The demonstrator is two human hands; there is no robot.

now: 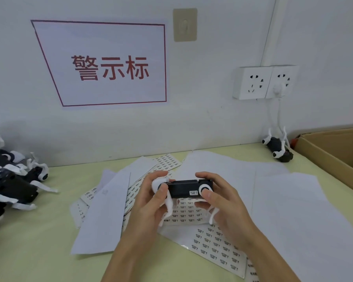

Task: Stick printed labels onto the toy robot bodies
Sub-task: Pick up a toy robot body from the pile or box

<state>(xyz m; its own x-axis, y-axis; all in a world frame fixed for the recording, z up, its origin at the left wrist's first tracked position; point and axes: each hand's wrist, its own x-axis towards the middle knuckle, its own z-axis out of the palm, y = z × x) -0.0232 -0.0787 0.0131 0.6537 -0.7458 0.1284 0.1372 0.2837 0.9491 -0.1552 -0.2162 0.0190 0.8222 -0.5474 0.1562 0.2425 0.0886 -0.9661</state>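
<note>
1. Two hands are seen w/ one toy robot body (183, 189) held between them, above the label sheets at the centre of the worktop (39, 251).
2. Left hand (151, 198): fingers curled round the body's left end, thumb laid over the white wheel there.
3. Right hand (222, 202): fingers curled round the right end from behind & below, thumb pressed just beside the right wheel.
4. Body is black, held lengthwise & roughly level; white limbs hang down beneath the hands.
5. One small white label (193, 192) is stuck on the body's near face, just left of the right thumb; its print is too small to read.
6. Label sheets (214, 241) w/ rows of small printed labels are spread under the hands, mixed w/ blank white sheets (104, 212).
7. More toy robots (14, 180), black w/ white limbs, are piled at the far left edge.
8. One further toy robot (277, 148) lies near the back wall at right, beside a cardboard box (322, 147).
9. On the wall: red-bordered sign (108, 64) w/ red characters, plus a double socket (263, 82) w/ a white plug & cable.
</note>
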